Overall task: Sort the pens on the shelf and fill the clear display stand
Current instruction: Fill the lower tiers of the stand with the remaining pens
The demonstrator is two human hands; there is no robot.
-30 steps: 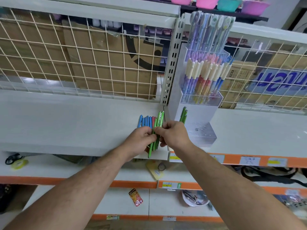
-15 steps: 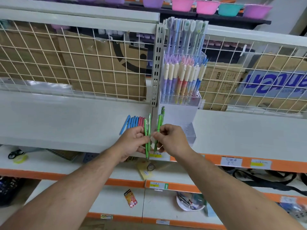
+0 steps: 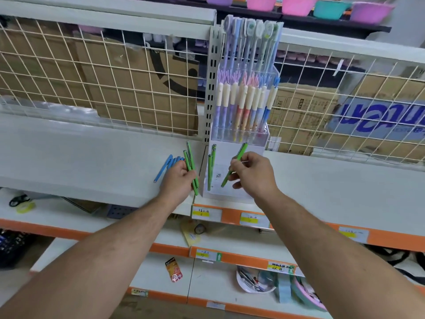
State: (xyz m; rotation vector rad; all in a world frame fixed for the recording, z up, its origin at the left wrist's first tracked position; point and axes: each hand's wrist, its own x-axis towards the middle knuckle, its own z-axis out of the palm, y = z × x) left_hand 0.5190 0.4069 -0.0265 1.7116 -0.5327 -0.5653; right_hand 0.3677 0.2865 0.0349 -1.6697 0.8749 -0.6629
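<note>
Pens were the job, and one slim green pen (image 3: 235,165) was pinched between the fingers (image 3: 241,160) of my right hand (image 3: 254,174). It was tilted, its lower tip in front of the stand's lowest pocket. My left hand (image 3: 178,179) had its fingers curled round a few more green pens (image 3: 191,168), smooth thin plastic sticks, held just left of the stand. A few upright green pens (image 3: 210,169) already stood in the front pocket of the clear display stand (image 3: 239,137), a stepped box of glossy see-through plastic on the shelf (image 3: 80,157). Its two rear tiers were packed with pastel pens (image 3: 243,104), cream-capped in the middle row and tall with flat rounded tops behind. Blue pens (image 3: 166,164) lay side by side on the matte white shelf, partly hidden by my left hand. I judged the work past halfway: the front pocket was mostly unfilled, with the green bunch and the blue ones left to go in
</note>
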